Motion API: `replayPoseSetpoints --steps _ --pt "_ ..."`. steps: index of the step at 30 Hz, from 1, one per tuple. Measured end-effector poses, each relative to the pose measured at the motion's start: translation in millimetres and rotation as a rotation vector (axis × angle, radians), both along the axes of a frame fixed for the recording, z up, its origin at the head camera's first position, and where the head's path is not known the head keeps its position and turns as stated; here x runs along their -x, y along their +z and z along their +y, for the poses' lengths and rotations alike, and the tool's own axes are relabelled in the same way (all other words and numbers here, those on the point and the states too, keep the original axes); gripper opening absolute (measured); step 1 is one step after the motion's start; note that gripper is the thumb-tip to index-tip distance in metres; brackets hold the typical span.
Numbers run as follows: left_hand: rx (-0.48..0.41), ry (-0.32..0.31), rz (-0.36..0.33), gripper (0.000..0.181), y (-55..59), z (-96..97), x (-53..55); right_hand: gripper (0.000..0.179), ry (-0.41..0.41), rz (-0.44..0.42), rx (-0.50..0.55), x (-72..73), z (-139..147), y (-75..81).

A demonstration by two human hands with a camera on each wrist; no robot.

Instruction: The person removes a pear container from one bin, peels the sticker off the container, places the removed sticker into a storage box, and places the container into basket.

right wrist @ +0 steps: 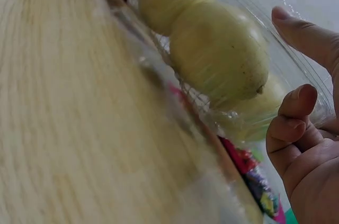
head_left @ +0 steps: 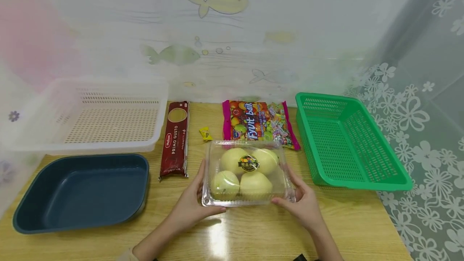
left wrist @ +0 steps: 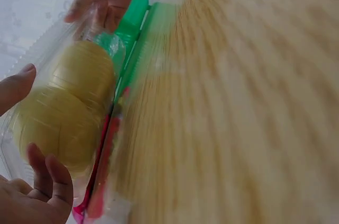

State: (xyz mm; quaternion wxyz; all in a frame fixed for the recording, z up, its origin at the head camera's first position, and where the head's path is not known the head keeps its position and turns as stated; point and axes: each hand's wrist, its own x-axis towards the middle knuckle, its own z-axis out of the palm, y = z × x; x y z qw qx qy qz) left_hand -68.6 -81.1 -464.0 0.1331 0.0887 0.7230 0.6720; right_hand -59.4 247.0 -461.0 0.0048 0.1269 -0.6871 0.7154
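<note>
Box point(head_left: 243, 203), clear plastic, with four pale fruit point(head_left: 255, 184): held over middle of table point(head_left: 268, 245), between packet point(head_left: 175, 140) and green basket point(head_left: 380, 186), overlapping near edge of bag point(head_left: 257, 122) in head view; apparently raised. Gripped at left end by left hand point(head_left: 193, 204), at right end by right hand point(head_left: 302, 202); thumbs at near corners, other fingers curled against the sides, partly hidden in head view.

Risks, by judgement:
- Slip at smooth, thin walls, from uneven or too light a hold.
- Lid point(head_left: 214, 160) popping loose, from squeezing at the rim; fastening too glossy to make out.
- Fruit rolling to one end, from tilt; sudden shift of weight and bruising likely after.
- Snag on bag or nudge to candy point(head_left: 206, 133), from too low a pass.

Writing:
- Label point(head_left: 248, 163) on box: dark, with fruit picture and Chinese characters, apparently 精品水果, last one partly lost in glare.
- Packet, dark red: "Melissa", "PRIMO GUSTO", "SPAGHETTI", numeral apparently 6.
- Bag, pink-edged: "Fyuit baik" in large letters; smaller line apparently including "Fruit Chew"; remainder too small to tell.
- Candy, yellow wrapper, left of bag: marks too small to read.
- White basket point(head_left: 108, 146), blue tub point(head_left: 90, 188), green basket: no writing made out.
</note>
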Motion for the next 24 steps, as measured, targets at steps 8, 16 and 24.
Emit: replayPoseSetpoints --steps 8,16,24 --pt "-0.009 0.012 -0.021 0.140 -9.9 1.1 3.1 0.105 -0.013 -0.040 -0.030 3.4 -0.2 -13.8" --pt "0.034 0.012 -0.001 0.140 -12.0 -0.4 13.2 0.106 -0.047 -0.061 -0.101 9.5 -4.5 -11.8" --pt "0.056 -0.001 0.009 0.139 -14.4 -3.5 20.1 0.107 -0.071 -0.103 -0.193 11.3 -8.2 -8.4"
